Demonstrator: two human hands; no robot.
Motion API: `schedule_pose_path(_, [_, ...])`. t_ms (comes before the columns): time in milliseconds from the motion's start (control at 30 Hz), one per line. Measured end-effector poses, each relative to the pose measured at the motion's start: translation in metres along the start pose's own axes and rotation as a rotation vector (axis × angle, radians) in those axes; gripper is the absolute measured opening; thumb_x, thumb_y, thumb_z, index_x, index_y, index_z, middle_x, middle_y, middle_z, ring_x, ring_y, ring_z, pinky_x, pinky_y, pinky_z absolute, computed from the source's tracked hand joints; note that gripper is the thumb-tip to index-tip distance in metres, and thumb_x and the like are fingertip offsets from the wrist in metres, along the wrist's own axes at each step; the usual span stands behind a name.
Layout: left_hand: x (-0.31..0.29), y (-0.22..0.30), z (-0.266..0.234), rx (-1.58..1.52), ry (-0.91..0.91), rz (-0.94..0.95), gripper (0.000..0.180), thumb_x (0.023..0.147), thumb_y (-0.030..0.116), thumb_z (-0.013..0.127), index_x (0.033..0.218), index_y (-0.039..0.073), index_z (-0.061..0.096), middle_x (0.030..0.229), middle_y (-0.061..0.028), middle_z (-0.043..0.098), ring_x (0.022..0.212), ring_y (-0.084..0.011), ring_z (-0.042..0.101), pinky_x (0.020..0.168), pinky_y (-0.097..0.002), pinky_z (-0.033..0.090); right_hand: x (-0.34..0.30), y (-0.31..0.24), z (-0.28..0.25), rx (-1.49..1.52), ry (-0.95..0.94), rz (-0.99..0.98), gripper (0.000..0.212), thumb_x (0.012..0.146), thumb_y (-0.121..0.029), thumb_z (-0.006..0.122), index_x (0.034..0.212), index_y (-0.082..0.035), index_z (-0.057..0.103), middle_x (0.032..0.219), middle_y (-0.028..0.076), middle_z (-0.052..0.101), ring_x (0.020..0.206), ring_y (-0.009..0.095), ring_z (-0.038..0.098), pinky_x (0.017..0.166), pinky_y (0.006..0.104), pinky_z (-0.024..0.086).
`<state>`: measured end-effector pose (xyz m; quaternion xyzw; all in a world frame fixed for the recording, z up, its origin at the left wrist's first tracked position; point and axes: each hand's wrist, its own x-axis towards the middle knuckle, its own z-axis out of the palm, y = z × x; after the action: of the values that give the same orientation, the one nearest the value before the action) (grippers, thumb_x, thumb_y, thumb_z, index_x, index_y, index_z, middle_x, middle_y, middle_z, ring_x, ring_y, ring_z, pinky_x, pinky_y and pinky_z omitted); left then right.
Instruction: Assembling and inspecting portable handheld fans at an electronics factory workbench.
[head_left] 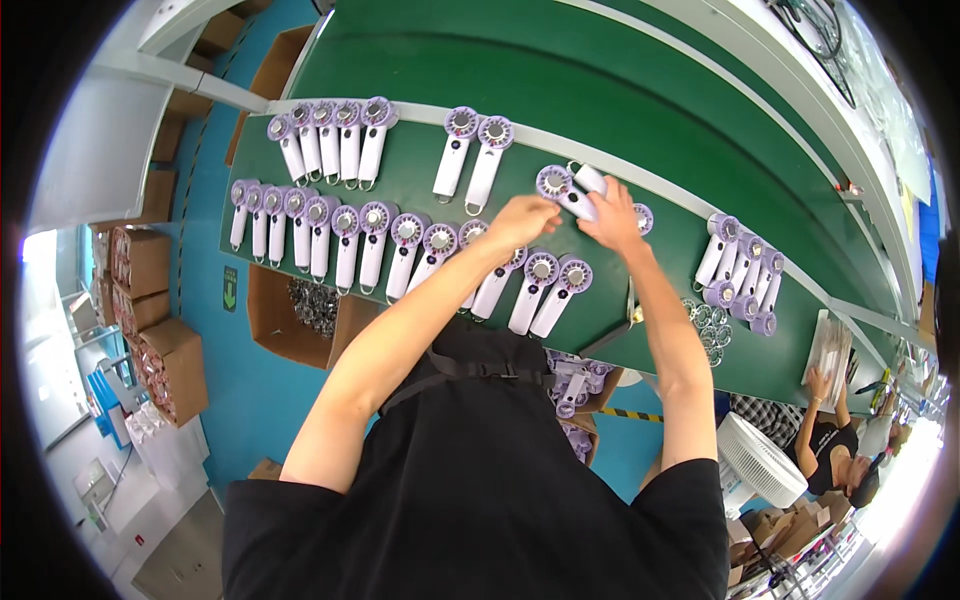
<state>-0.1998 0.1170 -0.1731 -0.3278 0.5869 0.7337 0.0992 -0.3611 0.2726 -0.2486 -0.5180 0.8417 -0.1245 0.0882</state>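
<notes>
My right hand is closed around the handle of a white and purple handheld fan, whose round head points up and left. Just below that head, my left hand has its fingers curled together; whatever is in them is too small to make out. Another handheld fan lies under my right hand, partly hidden by it. A long row of similar fans is laid out before me on the green table. Two fans lie beyond my left hand.
More fans line the far left edge, and a cluster of fans lies at right. Metal rings and a tool are near my right forearm. Below stand a box of metal parts and a white electric fan. A co-worker works at right.
</notes>
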Motion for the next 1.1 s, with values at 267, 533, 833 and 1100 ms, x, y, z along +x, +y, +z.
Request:
schedule_pose_path(267, [0.08, -0.045, 0.06, -0.183, 0.22, -0.382, 0.049, 0.088, 0.037, 0.062, 0.119, -0.002, 0.055, 0.111, -0.015, 0.058, 0.101, -0.0265, 0.056, 0.094, -0.0405, 0.045, -0.029, -0.021, 0.005, 0.139, 0.269, 0.09, 0.048, 0.07, -0.017, 0.078, 0.112, -0.005, 0.058, 0.137, 0.024, 0.039, 0.128, 0.042, 0.036, 0.11, 0.0535, 0.025])
schedule_pose_path(533, [0.107, -0.061, 0.093, -0.44, 0.514, -0.459, 0.041, 0.08, 0.037, 0.075, 0.095, 0.001, 0.062, 0.086, -0.0094, 0.067, 0.073, -0.0185, 0.064, 0.058, -0.0344, 0.048, -0.069, -0.05, 0.002, 0.765, 0.767, 0.877, 0.018, 0.088, -0.009, 0.062, 0.104, 0.0, 0.061, 0.104, 0.012, 0.059, 0.09, 0.023, 0.059, 0.083, 0.033, 0.047])
schedule_pose_path(833, [0.059, -0.022, 0.028, -0.742, 0.302, 0.021, 0.031, 0.093, 0.027, 0.062, 0.107, 0.007, 0.044, 0.1, -0.0158, 0.064, 0.095, -0.0279, 0.066, 0.085, -0.0431, 0.053, -0.038, -0.051, 0.027, 1.85, 0.73, 1.282, 0.043, 0.09, -0.023, 0.063, 0.118, 0.009, 0.052, 0.114, 0.02, 0.06, 0.104, 0.026, 0.061, 0.093, 0.0345, 0.049])
schedule_pose_path(1100, [-0.062, 0.016, -0.049, -0.611, 0.126, 0.074, 0.03, 0.098, 0.024, 0.054, 0.116, 0.004, 0.042, 0.098, -0.0166, 0.065, 0.086, -0.025, 0.068, 0.074, -0.036, 0.057, 0.035, -0.015, 0.083, 2.106, 0.842, 1.579, 0.033, 0.086, -0.038, 0.069, 0.105, -0.013, 0.059, 0.096, 0.004, 0.062, 0.085, 0.018, 0.06, 0.087, 0.0338, 0.048])
